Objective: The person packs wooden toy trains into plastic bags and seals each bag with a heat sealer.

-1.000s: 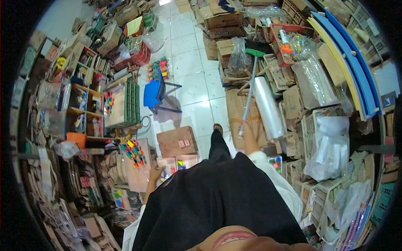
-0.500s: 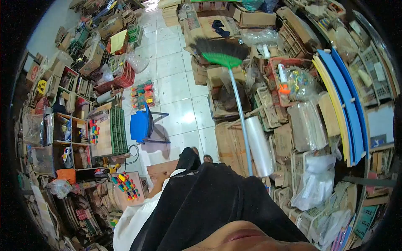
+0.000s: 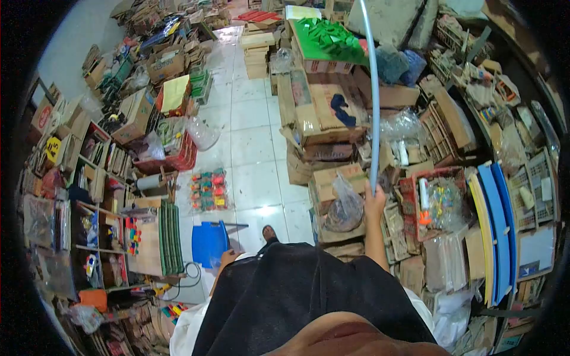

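My right hand (image 3: pixel 374 203) is closed around the lower end of a pale blue broom handle (image 3: pixel 374 107), which rises and runs out of the top of the view. The broom's head is out of sight. My left hand (image 3: pixel 228 257) hangs low beside my dark clothing, overlapping the lower right corner of a small blue chair (image 3: pixel 209 243); whether its fingers grip the chair I cannot tell. Just past the chair, bagged red and green pieces (image 3: pixel 209 190) lie on the white tiles.
A tiled aisle (image 3: pixel 255 142) runs ahead between piled goods. Along the right stand cardboard boxes (image 3: pixel 323 113), a red crate (image 3: pixel 409 204) and blue and yellow boards (image 3: pixel 496 231). Shelves (image 3: pixel 113 225), a green slatted crate (image 3: pixel 171 237) and another red crate (image 3: pixel 184 157) line the left.
My right hand has come into view gripping the broom handle, and the green broom head has left the view. The view has shifted forward; the chair now appears lower, by my left hand.
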The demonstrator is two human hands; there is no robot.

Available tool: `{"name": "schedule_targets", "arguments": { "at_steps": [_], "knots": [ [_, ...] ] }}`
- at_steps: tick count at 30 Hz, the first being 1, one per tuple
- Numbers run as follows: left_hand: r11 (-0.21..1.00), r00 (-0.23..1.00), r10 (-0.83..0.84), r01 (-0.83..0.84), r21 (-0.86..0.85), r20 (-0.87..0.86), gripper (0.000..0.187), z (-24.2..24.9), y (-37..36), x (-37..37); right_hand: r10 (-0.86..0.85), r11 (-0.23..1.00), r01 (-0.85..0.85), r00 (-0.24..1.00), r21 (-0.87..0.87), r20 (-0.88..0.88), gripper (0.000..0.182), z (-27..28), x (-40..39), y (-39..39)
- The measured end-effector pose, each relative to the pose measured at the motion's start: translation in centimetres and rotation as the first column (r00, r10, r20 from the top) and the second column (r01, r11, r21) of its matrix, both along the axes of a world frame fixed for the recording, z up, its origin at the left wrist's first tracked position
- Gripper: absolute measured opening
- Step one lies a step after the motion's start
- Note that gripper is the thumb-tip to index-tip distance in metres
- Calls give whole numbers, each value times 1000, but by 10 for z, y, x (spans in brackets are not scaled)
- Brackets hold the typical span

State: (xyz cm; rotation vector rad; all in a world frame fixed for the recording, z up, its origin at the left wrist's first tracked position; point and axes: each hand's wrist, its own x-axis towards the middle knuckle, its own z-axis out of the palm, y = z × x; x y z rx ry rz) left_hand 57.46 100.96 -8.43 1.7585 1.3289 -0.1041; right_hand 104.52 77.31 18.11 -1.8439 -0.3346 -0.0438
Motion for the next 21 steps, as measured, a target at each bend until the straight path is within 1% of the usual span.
{"name": "schedule_targets", "arguments": {
  "at_steps": [1, 2, 3, 4, 5, 6, 7, 8, 9, 11, 12, 13, 14, 15, 16, 18, 19, 21],
  "knots": [
    [992, 995, 74, -66, -108, 71, 54, 3, 23, 7, -6, 1000, 6, 1000, 5, 13, 29, 17, 16, 29],
    [993, 995, 66, -58, -102, 79, 54, 0, 42, 13, 7, 997, -4, 999, 79, -39, 29, 38, 26, 56],
    [993, 989, 120, -119, -14, 84, 53, -2, 58, 14, 27, 988, -13, 995, 151, -95, 28, 55, 34, 81],
    [981, 981, 175, -181, 71, 89, 52, 4, 74, 19, 23, 988, -8, 995, 151, -98, 28, 63, 42, 103],
    [982, 982, 171, -177, 70, 84, 52, 9, 93, 27, 57, 971, -31, 993, 236, -104, 27, 70, 50, 123],
    [992, 991, 129, -129, 1, 34, 53, 12, 109, 38, 90, 947, -53, 990, 317, -106, 26, 75, 57, 141],
    [994, 996, 85, -85, -66, -10, 55, 16, 126, 53, 87, 947, -49, 990, 317, -108, 26, 81, 65, 159],
    [996, 998, 61, -62, 58, 13, 57, 7, 140, 66, 33, 953, -5, 996, 303, -86, 26, 85, 76, 176],
    [990, 997, 64, -59, -128, 33, 61, 50, 154, 93, -21, 956, 39, 998, 291, -65, 26, 89, 87, 194],
    [993, 997, 61, -55, -102, 53, 64, 49, 190, 127, -54, 957, 56, 998, 285, -13, 25, 97, 111, 230],
    [994, 992, 90, -84, -75, 87, 66, 49, 206, 143, -79, 958, 57, 995, 281, 67, 24, 92, 132, 247],
    [994, 992, 89, -82, -72, 94, 66, 42, 229, 157, -103, 959, 58, 983, 278, 149, 23, 88, 153, 264],
    [995, 993, 55, -45, -93, 109, 65, 21, 253, 168, -139, 965, 103, 981, 242, 135, 22, 95, 166, 283],
    [993, 992, 25, -11, -114, 123, 65, -9, 278, 175, -136, 964, 97, 980, 246, 143, 22, 102, 177, 303],
    [981, 978, -40, 78, -180, 204, 59, -16, 307, 187, -119, 956, 86, 988, 281, 102, 22, 110, 190, 324],
    [985, 978, -24, 59, -161, 209, 59, -25, 366, 213, -100, 942, 82, 994, 326, 40, 21, 120, 218, 372],
    [987, 979, -11, 43, -152, 205, 59, -25, 394, 229, -96, 941, 76, 994, 330, 44, 21, 123, 238, 395],
    [991, 982, 12, 14, -136, 187, 58, -25, 448, 256, -37, 941, 0, 994, 340, 104, 18, 124, 275, 441]
  ]
}}
